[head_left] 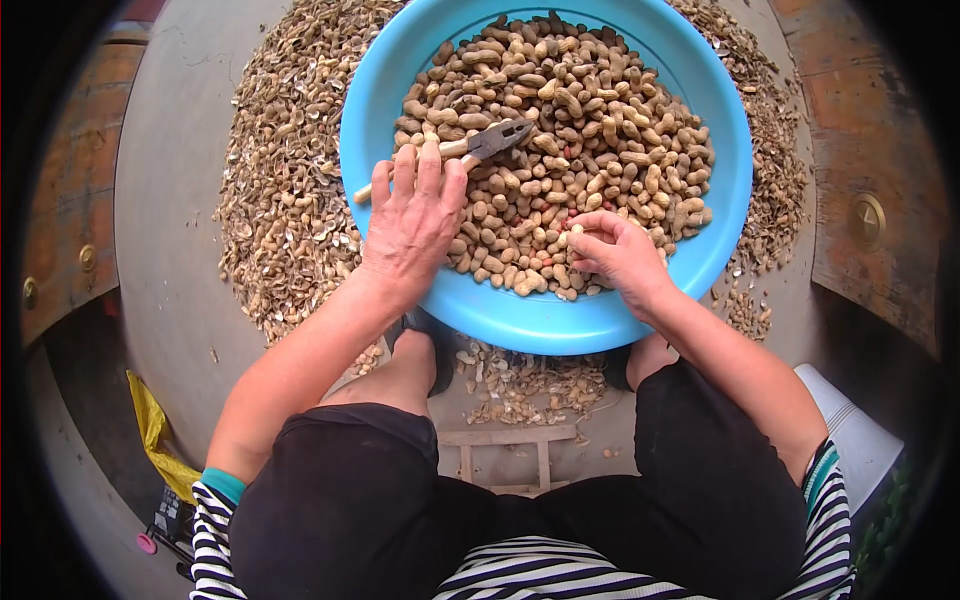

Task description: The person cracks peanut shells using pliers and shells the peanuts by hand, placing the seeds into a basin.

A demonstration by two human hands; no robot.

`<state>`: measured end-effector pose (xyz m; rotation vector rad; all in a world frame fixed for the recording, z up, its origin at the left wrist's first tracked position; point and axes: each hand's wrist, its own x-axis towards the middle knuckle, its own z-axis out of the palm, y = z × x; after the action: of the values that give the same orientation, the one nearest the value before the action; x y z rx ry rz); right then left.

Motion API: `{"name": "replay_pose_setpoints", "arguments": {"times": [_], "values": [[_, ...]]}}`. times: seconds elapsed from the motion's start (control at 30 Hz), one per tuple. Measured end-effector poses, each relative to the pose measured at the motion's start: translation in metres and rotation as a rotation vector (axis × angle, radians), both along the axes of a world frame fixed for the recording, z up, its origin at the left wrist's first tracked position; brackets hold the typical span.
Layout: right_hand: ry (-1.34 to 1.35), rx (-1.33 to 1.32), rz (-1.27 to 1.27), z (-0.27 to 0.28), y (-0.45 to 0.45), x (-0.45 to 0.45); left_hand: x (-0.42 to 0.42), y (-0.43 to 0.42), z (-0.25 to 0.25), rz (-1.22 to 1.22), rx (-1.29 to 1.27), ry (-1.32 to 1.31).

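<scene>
My left hand [412, 225] is closed over the light-coloured handles of a pair of pliers [498, 140]. Their dark metal head points up and to the right above the peanuts, and the jaws look nearly together. Under both hands a wide blue basin [545, 325] holds a heap of unshelled peanuts [560, 100], with a few reddish kernels among them. At the heap's lower right, my right hand [622, 258] pinches a pale peanut [575, 231] between thumb and fingertips. Part of the pliers' handles is hidden by my left fingers.
Empty peanut shells [290, 190] lie piled on the floor left of the basin, with another pile [765, 140] on the right. More shells [520, 380] are scattered between my feet. Wooden furniture stands at both sides. A yellow bag [155, 430] is at lower left, a white container [845, 430] at lower right.
</scene>
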<state>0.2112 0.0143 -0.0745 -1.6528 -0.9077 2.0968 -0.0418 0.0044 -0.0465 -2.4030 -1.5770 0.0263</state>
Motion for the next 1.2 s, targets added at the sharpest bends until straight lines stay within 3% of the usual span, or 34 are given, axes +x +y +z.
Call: {"name": "replay_pose_setpoints", "arguments": {"times": [0.2,0.27,0.4,0.47,0.6,0.67,0.73,0.8,0.83,0.93,1.07,1.17,1.2], "values": [[-0.208,0.377,0.175,-0.008,0.003,-0.002,-0.006,0.006,-0.005,0.016,-0.006,0.043],[-0.401,0.620,0.290,-0.008,0.007,-0.004,-0.006,0.009,-0.003,0.101,-0.183,0.029],[-0.439,0.796,0.376,-0.006,0.015,-0.012,-0.008,0.015,0.006,0.131,-0.329,0.048],[-0.554,1.101,0.435,-0.013,0.018,-0.014,-0.011,0.016,0.011,0.139,-0.342,0.020],[-0.576,1.044,0.497,-0.007,0.026,-0.020,-0.017,0.007,0.017,0.087,-0.129,-0.265],[-0.585,1.001,0.501,-0.003,0.029,-0.024,-0.016,0.005,0.029,0.247,-0.291,-0.834],[-0.561,1.007,0.505,-0.002,0.029,-0.030,-0.017,0.005,0.034,0.198,-0.233,-0.962],[-0.538,1.013,0.509,-0.004,0.028,-0.037,-0.018,0.003,0.051,0.419,-0.610,-1.513],[-0.550,1.061,0.545,-0.007,0.028,-0.040,-0.018,0.008,0.064,0.474,-0.747,-1.608],[-0.564,1.055,0.603,-0.006,0.034,-0.044,-0.020,0.012,0.068,0.583,-0.882,-1.773],[-0.386,0.936,0.485,-0.009,0.038,-0.038,-0.031,0.005,0.055,0.628,-0.827,-1.657],[0.055,0.212,0.170,0.000,0.041,-0.031,-0.032,0.001,0.051,0.647,-0.826,-1.620],[0.056,0.212,0.169,0.003,0.038,-0.029,-0.031,-0.001,0.051,0.645,-0.834,-1.616]]}}
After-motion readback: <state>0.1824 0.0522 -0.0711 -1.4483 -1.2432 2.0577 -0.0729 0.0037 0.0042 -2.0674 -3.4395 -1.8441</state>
